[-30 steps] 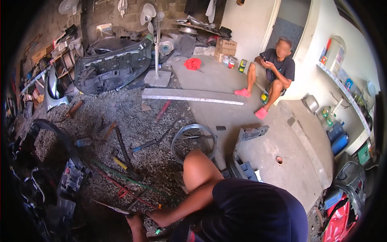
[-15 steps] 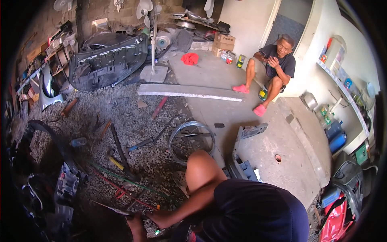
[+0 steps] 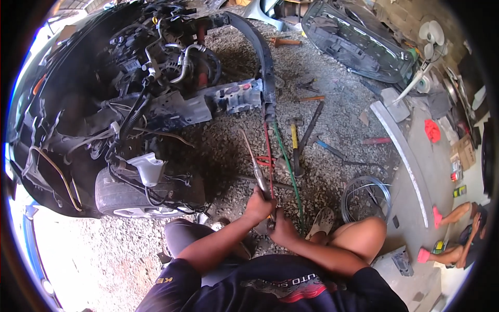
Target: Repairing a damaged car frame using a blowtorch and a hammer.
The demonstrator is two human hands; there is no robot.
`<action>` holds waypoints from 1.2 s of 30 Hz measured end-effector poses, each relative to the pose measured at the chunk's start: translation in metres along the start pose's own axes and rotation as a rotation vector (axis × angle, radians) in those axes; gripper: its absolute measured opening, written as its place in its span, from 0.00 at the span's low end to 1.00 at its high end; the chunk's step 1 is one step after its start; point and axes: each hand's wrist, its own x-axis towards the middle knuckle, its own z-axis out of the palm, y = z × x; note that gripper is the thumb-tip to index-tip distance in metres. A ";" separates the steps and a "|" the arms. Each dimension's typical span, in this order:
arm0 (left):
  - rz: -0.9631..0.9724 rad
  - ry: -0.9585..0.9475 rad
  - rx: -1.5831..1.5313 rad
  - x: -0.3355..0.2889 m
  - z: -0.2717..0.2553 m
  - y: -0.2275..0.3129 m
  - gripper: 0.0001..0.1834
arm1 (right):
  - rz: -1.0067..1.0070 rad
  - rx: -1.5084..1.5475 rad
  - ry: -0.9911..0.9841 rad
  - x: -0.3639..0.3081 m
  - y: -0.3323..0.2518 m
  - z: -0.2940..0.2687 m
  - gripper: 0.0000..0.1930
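A gas torch (image 3: 259, 174) with a long thin metal tip slants up and away from me, above the gravel between my knees. My left hand (image 3: 259, 206) is wrapped round its handle. Just behind, my right hand (image 3: 284, 230) closes on the torch's rear end by the valves; its fingers are partly hidden. A red hose (image 3: 269, 151) and a green hose (image 3: 287, 164) stretch over the gravel near the torch. Ahead of the tip is a dented metal car panel (image 3: 187, 108) on a stripped car front (image 3: 130, 62).
A tyre (image 3: 132, 190) stands at the left. A yellow-handled hammer (image 3: 294, 138), a blue-handled tool (image 3: 330, 150) and a wire coil (image 3: 366, 197) lie on the gravel. Farther right are a long pale concrete edge (image 3: 403, 156), a stand fan (image 3: 416, 80) and a seated person (image 3: 468, 234).
My view has swung left, from the seated person and concrete floor to the stripped car. Both hands are at the torch in both frames and now show more fully.
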 end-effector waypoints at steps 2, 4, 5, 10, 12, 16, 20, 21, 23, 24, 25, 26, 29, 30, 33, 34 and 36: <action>0.087 0.020 -0.054 -0.003 -0.009 0.010 0.37 | -0.054 -0.049 0.060 0.006 -0.007 -0.003 0.34; 0.116 0.067 -0.111 -0.004 -0.018 0.020 0.33 | -0.096 -0.059 0.113 0.014 -0.011 -0.005 0.35; 0.202 0.113 -0.165 -0.005 -0.020 0.023 0.32 | -0.116 -0.047 0.135 0.018 -0.013 -0.006 0.37; 0.322 0.156 -0.196 0.018 -0.045 0.038 0.29 | -0.102 -0.148 0.212 0.048 -0.033 0.000 0.33; 0.320 0.172 -0.148 0.029 -0.054 0.040 0.29 | -0.080 -0.124 0.221 0.059 -0.042 0.007 0.35; 0.365 0.148 -0.220 0.038 -0.057 0.038 0.29 | -0.025 -0.144 0.194 0.069 -0.049 0.013 0.34; 0.320 0.137 -0.229 0.043 -0.060 0.039 0.30 | -0.028 -0.144 0.174 0.073 -0.051 0.011 0.37; 0.305 0.140 -0.197 0.044 -0.062 0.040 0.29 | -0.027 -0.143 0.164 0.074 -0.051 0.011 0.39; 0.244 0.154 -0.141 0.045 -0.063 0.043 0.27 | -0.022 -0.147 0.192 0.073 -0.053 0.012 0.39; 0.276 0.137 -0.167 0.044 -0.063 0.044 0.27 | -0.053 -0.111 0.219 0.073 -0.053 0.012 0.38; 0.291 0.138 -0.156 0.043 -0.061 0.045 0.27 | -0.035 -0.140 0.223 0.072 -0.052 0.013 0.38; 0.278 0.149 -0.121 0.041 -0.059 0.046 0.26 | -0.031 -0.126 0.243 0.072 -0.051 0.014 0.38; 0.302 0.131 -0.140 0.042 -0.055 0.049 0.26 | -0.031 -0.118 0.292 0.072 -0.046 0.016 0.38; 0.337 0.121 -0.164 0.043 -0.055 0.050 0.26 | -0.009 -0.112 0.290 0.072 -0.044 0.016 0.37; 0.299 0.096 -0.118 0.048 -0.054 0.053 0.26 | -0.030 -0.059 0.294 0.073 -0.044 0.013 0.36; 0.311 0.098 -0.129 0.049 -0.052 0.053 0.26 | -0.019 -0.073 0.294 0.073 -0.045 0.011 0.36; 0.320 0.104 -0.144 0.050 -0.048 0.055 0.27 | -0.039 -0.038 0.308 0.072 -0.047 0.006 0.33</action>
